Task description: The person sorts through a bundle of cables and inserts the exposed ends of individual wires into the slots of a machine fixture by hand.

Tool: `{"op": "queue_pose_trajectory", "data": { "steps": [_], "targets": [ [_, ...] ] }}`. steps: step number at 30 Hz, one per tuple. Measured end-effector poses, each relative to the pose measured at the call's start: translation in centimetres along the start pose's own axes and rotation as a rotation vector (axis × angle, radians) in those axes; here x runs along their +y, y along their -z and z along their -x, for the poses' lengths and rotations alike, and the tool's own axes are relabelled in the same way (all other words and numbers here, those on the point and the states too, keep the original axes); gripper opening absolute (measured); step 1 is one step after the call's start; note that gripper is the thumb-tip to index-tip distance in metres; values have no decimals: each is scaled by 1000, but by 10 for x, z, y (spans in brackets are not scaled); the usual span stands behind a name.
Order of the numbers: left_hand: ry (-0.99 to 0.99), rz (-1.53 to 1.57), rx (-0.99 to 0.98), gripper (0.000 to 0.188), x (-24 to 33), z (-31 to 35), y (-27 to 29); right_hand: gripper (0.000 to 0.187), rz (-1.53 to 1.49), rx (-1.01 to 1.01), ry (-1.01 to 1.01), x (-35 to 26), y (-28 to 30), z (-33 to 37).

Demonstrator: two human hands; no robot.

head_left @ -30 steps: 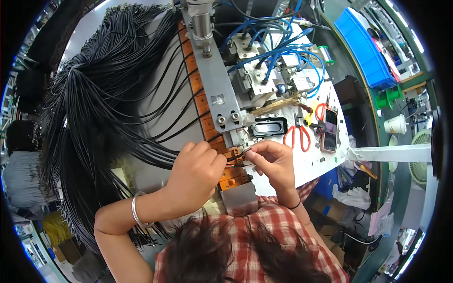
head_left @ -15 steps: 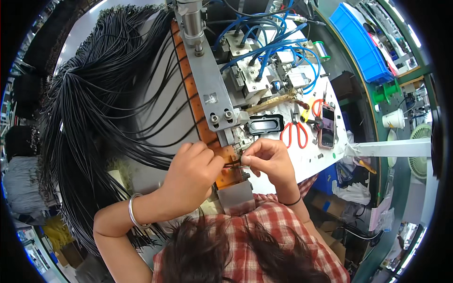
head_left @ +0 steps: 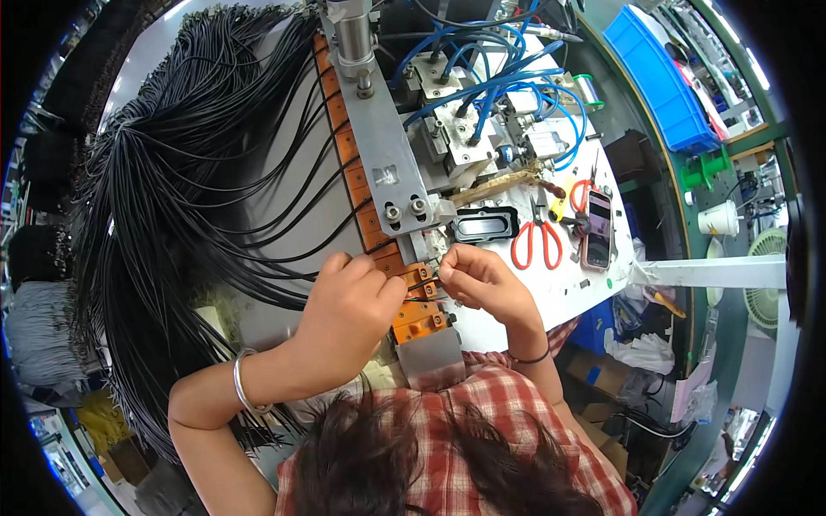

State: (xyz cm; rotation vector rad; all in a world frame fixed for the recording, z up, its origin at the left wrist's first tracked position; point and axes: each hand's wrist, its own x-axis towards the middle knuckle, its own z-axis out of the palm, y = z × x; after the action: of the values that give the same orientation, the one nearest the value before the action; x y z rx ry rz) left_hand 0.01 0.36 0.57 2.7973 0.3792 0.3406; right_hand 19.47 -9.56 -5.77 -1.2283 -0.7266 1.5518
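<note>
A thin black cable (head_left: 420,285) runs between my two hands, over an orange fixture block (head_left: 419,322) at the near end of a long orange rail (head_left: 354,163). My left hand (head_left: 348,311) is closed round the cable, its fingers curled under and partly hidden. From the other side, my right hand (head_left: 486,288) pinches near the cable's end; the tip itself is too small to make out. More black cables lie across the rail farther away, coming from a big bundle of black cables (head_left: 159,193) on the left.
A grey metal press plate (head_left: 383,146) with a cylinder overhangs the rail. Behind it are metal blocks with blue air hoses (head_left: 482,103). On the right lie a black tray (head_left: 483,225), red-handled scissors (head_left: 536,245), and a phone (head_left: 596,228). A blue bin (head_left: 661,77) stands far right.
The orange blocks appear shifted along the rail, and a raised block now shows between my hands. My right hand has moved slightly up and away; my left hand has barely moved.
</note>
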Motion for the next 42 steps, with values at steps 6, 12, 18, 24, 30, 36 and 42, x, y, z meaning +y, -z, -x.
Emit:
{"op": "queue_pose_trajectory", "data": {
  "steps": [6, 12, 18, 24, 30, 36, 42],
  "targets": [
    [-42, -18, -11, 18, 1, 1, -9, 13, 124, 111, 59, 6, -5, 3],
    [-59, -31, -1, 13, -2, 0, 2, 12, 68, 56, 26, -4, -4, 1],
    [-75, -37, -3, 12, -2, 2, -8, 12, 118, 43, -40, -5, 0, 1],
    [-63, 62, -157, 16, -14, 0, 25, 9, 104, 210, 119, 1, -9, 7],
    [-2, 238, -340, 18, -23, 2, 28, 8, 127, 290, 200, 2, -7, 13],
    [-5, 116, 86, 14, -2, 1, 4, 8, 290, 232, 395, -5, -23, 11],
    [16, 53, 69, 22, 1, 2, 4, 8, 182, 247, 433, 0, -26, 6]
  ]
}}
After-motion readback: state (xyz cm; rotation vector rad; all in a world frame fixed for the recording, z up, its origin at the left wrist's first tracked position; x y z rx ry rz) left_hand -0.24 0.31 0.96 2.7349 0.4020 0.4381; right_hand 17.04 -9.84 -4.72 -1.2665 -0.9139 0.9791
